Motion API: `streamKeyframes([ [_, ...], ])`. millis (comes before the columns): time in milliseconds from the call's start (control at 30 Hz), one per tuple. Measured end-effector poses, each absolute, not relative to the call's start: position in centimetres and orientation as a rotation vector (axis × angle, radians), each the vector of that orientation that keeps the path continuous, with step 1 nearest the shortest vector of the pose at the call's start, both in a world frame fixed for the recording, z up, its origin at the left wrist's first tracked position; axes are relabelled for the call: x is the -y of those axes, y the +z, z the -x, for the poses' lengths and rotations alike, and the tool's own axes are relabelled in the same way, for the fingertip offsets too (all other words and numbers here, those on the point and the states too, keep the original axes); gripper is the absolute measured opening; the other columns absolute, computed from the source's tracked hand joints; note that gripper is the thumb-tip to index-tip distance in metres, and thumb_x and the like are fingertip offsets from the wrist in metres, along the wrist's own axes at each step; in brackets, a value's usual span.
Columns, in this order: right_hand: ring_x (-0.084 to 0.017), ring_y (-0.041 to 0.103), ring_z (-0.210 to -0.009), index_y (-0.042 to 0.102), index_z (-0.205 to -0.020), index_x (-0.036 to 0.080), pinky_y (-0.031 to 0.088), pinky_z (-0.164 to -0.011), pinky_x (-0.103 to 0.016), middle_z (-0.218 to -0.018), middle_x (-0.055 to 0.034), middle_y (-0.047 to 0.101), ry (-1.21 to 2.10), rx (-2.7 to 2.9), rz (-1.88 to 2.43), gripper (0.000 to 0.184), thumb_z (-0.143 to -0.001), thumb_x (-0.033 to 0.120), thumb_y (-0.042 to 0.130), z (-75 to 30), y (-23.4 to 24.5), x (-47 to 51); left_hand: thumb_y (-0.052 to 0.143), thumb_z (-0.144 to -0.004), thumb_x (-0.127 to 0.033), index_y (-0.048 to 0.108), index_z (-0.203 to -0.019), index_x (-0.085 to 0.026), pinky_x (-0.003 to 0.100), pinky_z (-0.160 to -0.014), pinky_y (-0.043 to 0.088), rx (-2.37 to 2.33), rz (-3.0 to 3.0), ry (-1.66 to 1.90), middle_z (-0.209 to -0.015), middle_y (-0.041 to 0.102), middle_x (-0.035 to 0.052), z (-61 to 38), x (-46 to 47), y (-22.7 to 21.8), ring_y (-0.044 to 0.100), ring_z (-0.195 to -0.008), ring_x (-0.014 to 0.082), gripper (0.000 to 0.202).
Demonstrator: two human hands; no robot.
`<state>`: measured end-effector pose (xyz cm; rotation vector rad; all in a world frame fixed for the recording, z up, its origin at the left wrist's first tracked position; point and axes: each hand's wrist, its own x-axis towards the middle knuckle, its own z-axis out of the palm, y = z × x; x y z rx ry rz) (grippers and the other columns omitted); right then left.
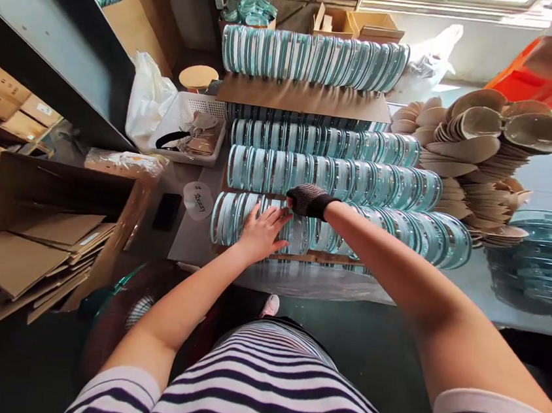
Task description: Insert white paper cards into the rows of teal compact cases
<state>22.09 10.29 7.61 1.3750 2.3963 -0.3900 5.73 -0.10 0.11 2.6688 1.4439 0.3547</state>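
Note:
Rows of clear, teal-tinted round plastic lids or rings stand on edge across the table. My bare left hand (264, 233) lies on the front row (401, 231), fingers apart and touching the rims. My right hand (310, 201), in a dark mesh glove, is at the back edge of the same row, just beyond the left fingertips. Its fingers are curled closed, and whatever they hold is hidden. Right behind it runs a second row (381, 183), with a third row (327, 141) beyond.
A farther row (316, 59) stands above a cardboard strip (307, 99). Brown oval pieces (463, 154) and clear plastic stacks (541, 260) are at right. At left are a white basket (191, 109), a printed oval (194, 200) and a large carton (106, 267). Someone in orange (532, 69) stands back right.

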Motion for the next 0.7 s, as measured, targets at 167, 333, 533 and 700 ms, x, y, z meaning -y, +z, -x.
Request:
streamKeyframes([
  [167,-0.021,0.068,-0.087,0.071,-0.100,0.016,0.044,-0.070,-0.026,-0.094,-0.0090,0.072,-0.366,-2.600,-1.525,0.025,-0.085,0.022,0.052,-24.8,5.4,-2.5,0.055,-0.090,-0.049,0.039,-0.147,-0.026,0.054,-0.121,0.010,-1.431,-2.653,0.366,-0.152,0.042,0.0057,-5.9,0.3,0.6,0.035,-0.142,0.0257,0.063],
  [333,-0.025,0.068,-0.089,0.068,-0.119,0.022,0.048,-0.070,-0.033,-0.112,-0.0116,0.070,-0.388,-2.526,-1.545,0.038,-0.096,0.028,0.038,-25.5,-1.0,4.5,0.057,-0.088,-0.049,0.038,-0.148,-0.028,0.053,-0.121,0.010,-1.447,-2.663,0.341,-0.152,0.041,0.0064,-5.9,0.3,0.5,0.033,-0.143,0.0267,0.066],
  [533,-0.027,0.066,-0.093,0.067,-0.123,0.025,0.050,-0.077,-0.037,-0.114,-0.0126,0.071,-0.449,-2.508,-1.682,0.040,-0.097,0.028,0.037,-26.7,-4.6,7.4,0.056,-0.089,-0.047,0.039,-0.147,-0.026,0.055,-0.120,0.009,-1.461,-2.652,0.310,-0.152,0.041,0.0082,-5.9,0.5,0.8,0.031,-0.144,0.0287,0.064],
  [700,-0.023,0.066,-0.095,0.070,-0.113,0.017,0.046,-0.083,-0.032,-0.103,-0.0137,0.072,-0.085,-2.560,-2.066,0.038,-0.095,0.029,0.039,-29.9,2.6,1.1,0.053,-0.091,-0.049,0.036,-0.149,-0.020,0.054,-0.121,0.008,-1.399,-2.694,0.401,-0.155,0.036,0.0090,-8.4,-0.2,2.1,0.020,-0.148,0.0281,0.067],
])
